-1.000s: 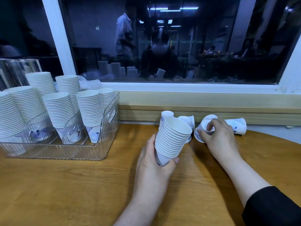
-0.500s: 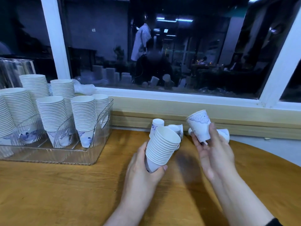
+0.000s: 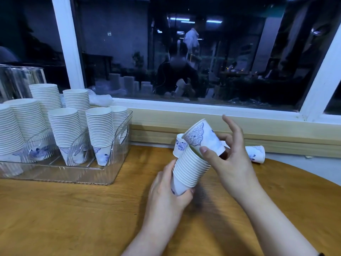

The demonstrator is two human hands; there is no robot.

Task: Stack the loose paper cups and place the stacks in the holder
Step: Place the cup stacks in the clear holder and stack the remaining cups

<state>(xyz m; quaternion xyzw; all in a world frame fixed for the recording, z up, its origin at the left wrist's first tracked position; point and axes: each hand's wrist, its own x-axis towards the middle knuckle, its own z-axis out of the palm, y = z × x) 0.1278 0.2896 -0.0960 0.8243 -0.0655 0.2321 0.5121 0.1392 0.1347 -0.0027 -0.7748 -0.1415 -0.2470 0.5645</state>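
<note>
My left hand (image 3: pixel 167 194) grips the bottom of a tilted stack of white paper cups (image 3: pixel 190 169) above the wooden table. My right hand (image 3: pixel 230 163) pinches a single blue-patterned cup (image 3: pixel 202 138) between thumb and fingers, with the other fingers spread; the cup's base sits at the stack's open mouth. Behind the stack stands one loose cup (image 3: pixel 179 145), partly hidden. Another loose cup (image 3: pixel 255 153) lies on its side to the right. The clear plastic holder (image 3: pixel 118 163) at the left carries several tall cup stacks (image 3: pixel 65 127).
The round wooden table (image 3: pixel 73 215) runs under both arms. A wooden sill (image 3: pixel 276 137) and a dark window close off the back. Clear glass containers (image 3: pixel 20 80) stand behind the holder at far left.
My right hand lifted a loose cup off the table and carried it left to the mouth of the stack in my left hand. The left hand raised the stack slightly.
</note>
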